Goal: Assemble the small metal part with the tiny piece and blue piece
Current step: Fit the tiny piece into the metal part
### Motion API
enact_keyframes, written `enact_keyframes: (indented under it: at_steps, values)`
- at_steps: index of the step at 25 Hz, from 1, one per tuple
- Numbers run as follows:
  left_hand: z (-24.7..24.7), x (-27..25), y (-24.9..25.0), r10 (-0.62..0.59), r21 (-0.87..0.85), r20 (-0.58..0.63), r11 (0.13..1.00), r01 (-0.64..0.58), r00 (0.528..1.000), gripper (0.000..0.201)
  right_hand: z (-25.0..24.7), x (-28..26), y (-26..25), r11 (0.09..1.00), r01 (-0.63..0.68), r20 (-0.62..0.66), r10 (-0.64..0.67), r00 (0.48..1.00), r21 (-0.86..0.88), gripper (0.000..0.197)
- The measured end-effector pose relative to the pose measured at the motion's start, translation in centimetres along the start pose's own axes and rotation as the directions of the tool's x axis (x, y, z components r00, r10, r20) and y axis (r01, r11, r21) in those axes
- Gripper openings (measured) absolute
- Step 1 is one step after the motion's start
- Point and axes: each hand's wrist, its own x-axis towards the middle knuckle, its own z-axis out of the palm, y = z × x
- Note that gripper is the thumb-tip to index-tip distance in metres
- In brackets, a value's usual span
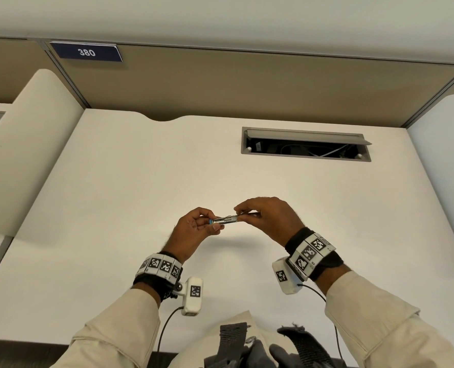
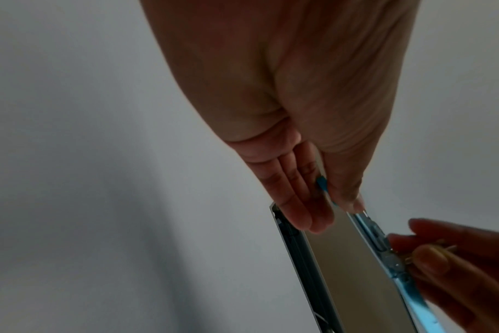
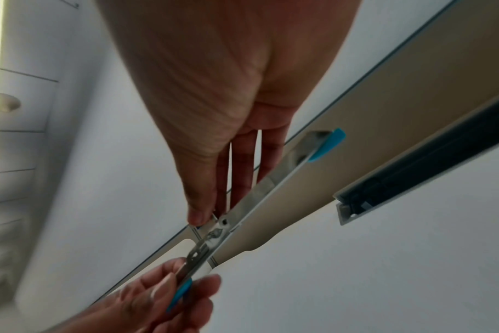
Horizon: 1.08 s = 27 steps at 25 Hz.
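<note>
Both hands [image 1: 194,225] [image 1: 268,216] pinch metal part [image 1: 224,219] above desk [image 1: 140,181]

White desk [image 1: 140,168], tan partition [image 1: 247,83], open cable tray [image 1: 305,144].

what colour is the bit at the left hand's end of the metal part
Blue: the blue piece shows best in the right wrist view.

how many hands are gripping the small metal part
2: the left hand pinches the small silver metal part at its blue-tipped end, and the right hand pinches the opposite end.
</note>
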Motion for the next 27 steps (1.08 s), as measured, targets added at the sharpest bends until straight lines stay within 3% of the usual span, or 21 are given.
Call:
enact_keyframes:
  at_steps: [5, 10, 18, 27]
  values:
    - [0.1, 0.3, -0.7, -0.011, -0.026, 0.038, 1.000, 0.012, 0.999, 0.022, -0.8, 0.7, -1.5, 0.966, 0.127, 0.037, -0.122, 0.992, -0.223, 0.018]
    - [0.2, 0.4, -0.7, -0.013, -0.031, 0.039, 0.999, 0.014, 0.999, 0.024, -0.8, 1.4, -2.2, 0.916, 0.185, 0.108, -0.156, 0.982, -0.356, 0.020]
    - [0.4, 0.4, -0.7, -0.027, -0.019, 0.042, 0.999, 0.028, 0.999, 0.023, -0.9, 2.0, -2.5, 0.856, 0.294, 0.180, -0.239, 0.954, -0.426, 0.017]
    - [0.6, 0.0, 0.2, 0.024, 0.092, 0.024, 0.995, -0.026, 0.999, 0.024, -0.6, 1.1, -1.3, 0.931, 0.214, 0.109, -0.189, 0.976, -0.297, 0.019]
